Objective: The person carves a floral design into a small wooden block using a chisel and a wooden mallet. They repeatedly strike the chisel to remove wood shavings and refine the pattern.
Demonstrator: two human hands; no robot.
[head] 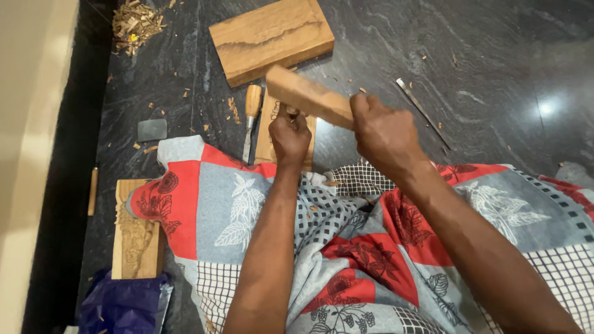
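Note:
My right hand [385, 133] grips a long wooden block [306, 96] like a mallet, held tilted above my left hand. My left hand [289, 137] is closed around a chisel handle whose top just shows at the fist; its blade is hidden. Beneath it lies a small pale wood panel [266, 139] on the dark stone floor. A second chisel [250, 117] with a wooden handle lies just left of the panel.
A thick wood slab [271, 38] lies beyond the panel. A carved board [136, 238] sits left under a patterned red, grey and white cloth [204, 204] over my lap. Wood shavings [136, 23] pile far left. A thin metal tool [424, 111] lies right.

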